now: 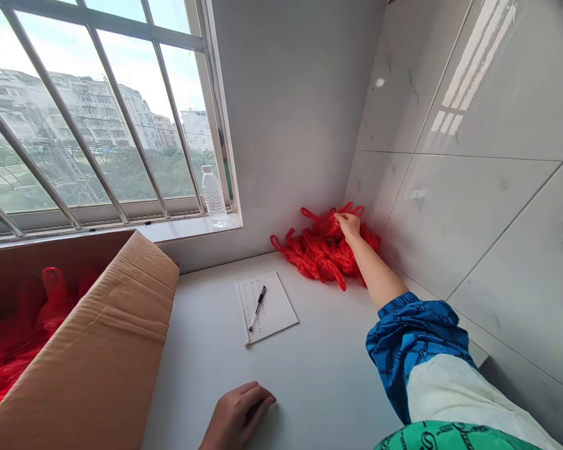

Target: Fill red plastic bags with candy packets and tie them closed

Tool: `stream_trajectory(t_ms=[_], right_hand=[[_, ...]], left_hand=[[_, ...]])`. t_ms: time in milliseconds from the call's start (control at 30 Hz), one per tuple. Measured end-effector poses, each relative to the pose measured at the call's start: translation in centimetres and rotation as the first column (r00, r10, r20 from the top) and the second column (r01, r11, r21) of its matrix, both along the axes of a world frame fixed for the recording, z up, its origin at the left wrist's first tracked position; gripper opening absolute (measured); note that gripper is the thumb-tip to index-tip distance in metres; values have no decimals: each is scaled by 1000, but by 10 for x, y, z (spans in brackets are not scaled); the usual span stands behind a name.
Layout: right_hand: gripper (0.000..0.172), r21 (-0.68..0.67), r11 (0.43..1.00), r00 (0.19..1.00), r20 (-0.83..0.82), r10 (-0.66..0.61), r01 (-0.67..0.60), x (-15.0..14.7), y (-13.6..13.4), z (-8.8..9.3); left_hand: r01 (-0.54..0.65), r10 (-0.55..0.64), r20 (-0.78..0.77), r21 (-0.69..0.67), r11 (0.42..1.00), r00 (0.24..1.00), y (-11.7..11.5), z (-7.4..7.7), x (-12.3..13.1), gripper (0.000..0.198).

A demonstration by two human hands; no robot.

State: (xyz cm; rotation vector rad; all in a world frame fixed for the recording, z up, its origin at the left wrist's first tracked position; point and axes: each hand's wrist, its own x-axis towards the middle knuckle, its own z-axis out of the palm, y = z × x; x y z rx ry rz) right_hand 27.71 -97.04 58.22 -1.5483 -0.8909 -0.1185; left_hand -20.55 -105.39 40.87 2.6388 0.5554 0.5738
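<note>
Right hand (349, 226) reaches out to the far right corner of the bench (319, 356), and its fingers (340, 217) are pinched closed on the top of a heap of red plastic bags (326, 253), gripping a bit of bag near the loop handles. The heap sits in the corner, against the far wall and the white marble-look wall tiles (469, 206) on the right. Left hand (237, 415) is at the near edge of the view, resting on the bench, fingers (258, 395) curled over and mostly closed; nothing shows in them, but the palm is hidden, so cannot tell for sure if it holds anything. Left of that hand is an open cardboard box (89, 340) with its flap up, more red plastic bags (14, 369) piled inside. Mid-bench, between box and heap, lies a sheet of lined notepaper (267, 306) with a black pen (258, 308) on top, tilted across it. Far left is a barred window (98, 112), with a clear plastic water bottle (214, 197) upright on the sill (192, 230). Right arm has a blue patterned sleeve (417, 347), with white cloth (460, 394) and green patterned cloth (450, 436) below it.
</note>
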Motion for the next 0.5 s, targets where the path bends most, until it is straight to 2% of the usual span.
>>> stream_trajectory(t_ms=[100,200,267,367,433,500], right_hand=[[42,40,999,998,60,25,-27,1,-10,15],[49,43,998,989,142,43,-50,-10,-30,10],[46,-11,998,976,208,68,-67,-23,-49,-11],[34,-202,973,941,293,168,-111,-43,-82,-60],[31,-322,943,927,321,195,-86,-51,-103,-90],[25,-396,918,921,348,175,-25,-55,-124,-108]], left_hand=[[-9,9,-18,-18,1000,1000,-2,2,0,29],[-18,17,-19,-38,999,1000,-3,4,1,28],[-19,18,-18,-49,999,1000,-4,6,2,28],[-20,19,-30,-61,998,999,-6,7,3,29],[-29,26,-47,-66,997,999,-6,7,3,30],[-33,29,-61,-75,997,998,-5,6,3,30]])
